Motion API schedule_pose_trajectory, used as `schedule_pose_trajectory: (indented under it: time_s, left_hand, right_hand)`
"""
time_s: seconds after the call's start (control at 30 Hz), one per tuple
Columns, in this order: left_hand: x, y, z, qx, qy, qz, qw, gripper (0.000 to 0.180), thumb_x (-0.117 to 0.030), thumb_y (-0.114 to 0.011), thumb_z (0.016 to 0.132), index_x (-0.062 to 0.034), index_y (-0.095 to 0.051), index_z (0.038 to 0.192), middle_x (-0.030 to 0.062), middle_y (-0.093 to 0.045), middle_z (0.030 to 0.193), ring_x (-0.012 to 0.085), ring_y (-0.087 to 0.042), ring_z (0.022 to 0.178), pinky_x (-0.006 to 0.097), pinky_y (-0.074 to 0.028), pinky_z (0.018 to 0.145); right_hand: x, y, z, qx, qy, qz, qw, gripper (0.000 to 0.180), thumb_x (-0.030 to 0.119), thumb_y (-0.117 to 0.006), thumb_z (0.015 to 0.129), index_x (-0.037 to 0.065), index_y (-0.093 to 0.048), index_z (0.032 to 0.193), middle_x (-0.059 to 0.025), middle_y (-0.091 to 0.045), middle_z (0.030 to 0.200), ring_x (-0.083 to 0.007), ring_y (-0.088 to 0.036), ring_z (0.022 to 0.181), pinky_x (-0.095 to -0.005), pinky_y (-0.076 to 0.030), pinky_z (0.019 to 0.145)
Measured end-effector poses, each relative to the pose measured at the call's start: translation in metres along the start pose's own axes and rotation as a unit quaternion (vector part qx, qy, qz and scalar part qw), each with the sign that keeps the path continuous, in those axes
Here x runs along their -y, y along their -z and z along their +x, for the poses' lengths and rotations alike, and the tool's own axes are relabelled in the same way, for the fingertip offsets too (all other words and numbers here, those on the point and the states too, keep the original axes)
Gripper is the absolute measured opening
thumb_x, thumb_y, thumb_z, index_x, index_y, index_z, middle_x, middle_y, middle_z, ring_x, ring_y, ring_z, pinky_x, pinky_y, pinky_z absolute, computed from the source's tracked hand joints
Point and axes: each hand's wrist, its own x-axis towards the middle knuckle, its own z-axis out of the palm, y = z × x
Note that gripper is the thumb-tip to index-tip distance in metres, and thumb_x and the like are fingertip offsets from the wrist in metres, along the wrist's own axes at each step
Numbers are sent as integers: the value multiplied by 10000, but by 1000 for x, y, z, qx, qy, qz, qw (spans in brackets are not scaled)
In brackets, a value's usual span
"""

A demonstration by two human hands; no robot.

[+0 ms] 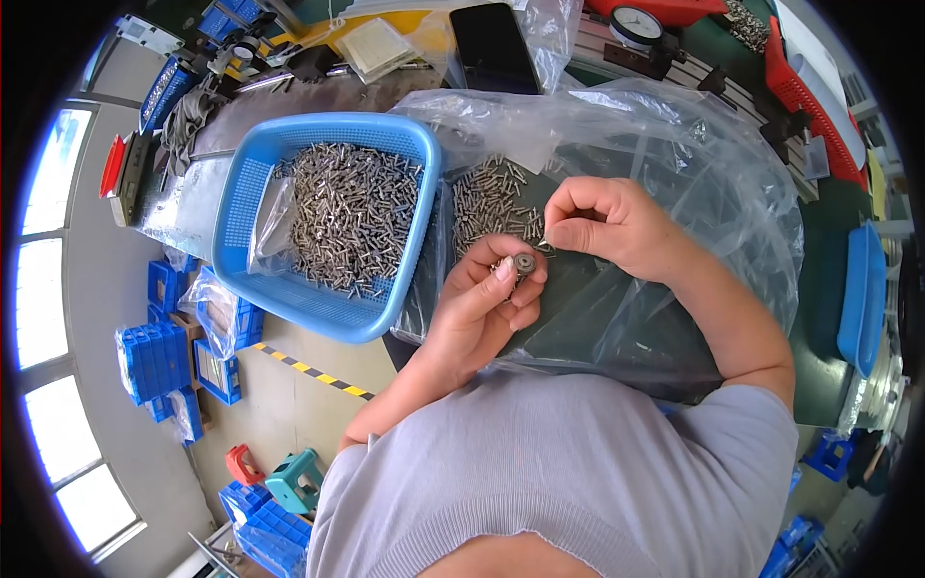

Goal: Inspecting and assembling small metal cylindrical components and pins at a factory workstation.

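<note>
My left hand (489, 294) is closed around a small round metal part with a hole in its face (524, 263), held between thumb and fingers. Just to its right and a little farther away, my right hand (607, 226) pinches a tiny metal pin (542, 242) by its end; most of the pin is hidden by the fingertips. Beyond both hands lies a loose pile of small metal pins (489, 197) on the plastic sheet. A blue plastic basket (421, 241) at the left holds many more such pins (352, 212) and a clear bag (275, 226).
Clear plastic sheeting (665, 135) covers the green table. At the back are a black phone (493, 48), a dial gauge (637, 26) and a metal rail. A red basket (814, 106) and a blue tray (860, 299) stand at the right. Blue crates (154, 352) are on the floor at left.
</note>
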Motion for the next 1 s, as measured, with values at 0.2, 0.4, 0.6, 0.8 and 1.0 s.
schedule_pose_trajectory:
  time_s: [0.2, 0.4, 0.6, 0.8, 1.0]
  left_hand:
    - [1, 2, -1, 3, 15, 4, 1000, 199, -193, -588, 921, -73, -538, 1071, 61, -595, 924, 76, -425, 667, 223, -338, 551]
    - [1, 3, 0, 7, 19, 11, 1000, 199, -199, -594, 918, -75, -545, 1066, 54, -595, 911, 71, -418, 655, 221, -331, 546]
    - [0, 1, 2, 15, 18, 23, 999, 212, -216, -602, 914, -63, -546, 1048, 30, -554, 844, 65, -383, 626, 211, -314, 528]
    - [1, 3, 1, 15, 26, 9, 1000, 243, -247, -600, 916, -56, -551, 1059, 26, -547, 840, 64, -365, 613, 205, -308, 517]
    - [2, -2, 1, -12, 23, 24, 999, 246, -253, -581, 927, -58, -556, 1075, 38, -560, 863, 82, -420, 664, 221, -344, 547]
  right_hand:
    - [0, -10, -1, 55, 1, 49, 997, 143, 149, -656, 875, 29, -593, 830, 35, -556, 747, -36, -475, 704, -200, -393, 636]
    - [2, -11, -1, 52, 6, 30, 998, 145, 147, -659, 870, 23, -592, 835, 33, -556, 724, -33, -476, 702, -203, -393, 618]
    - [-6, -20, 0, 10, 91, -36, 995, 150, 141, -700, 823, 35, -602, 862, -4, -540, 858, -68, -509, 722, -217, -417, 629]
    - [-6, -20, 1, 2, 184, -62, 981, 180, 141, -733, 784, 48, -588, 837, -13, -522, 902, -95, -518, 725, -229, -423, 639]
    - [-5, -17, -2, -25, 170, -115, 978, 181, 133, -742, 771, 51, -593, 831, -24, -532, 871, -113, -526, 762, -247, -425, 658]
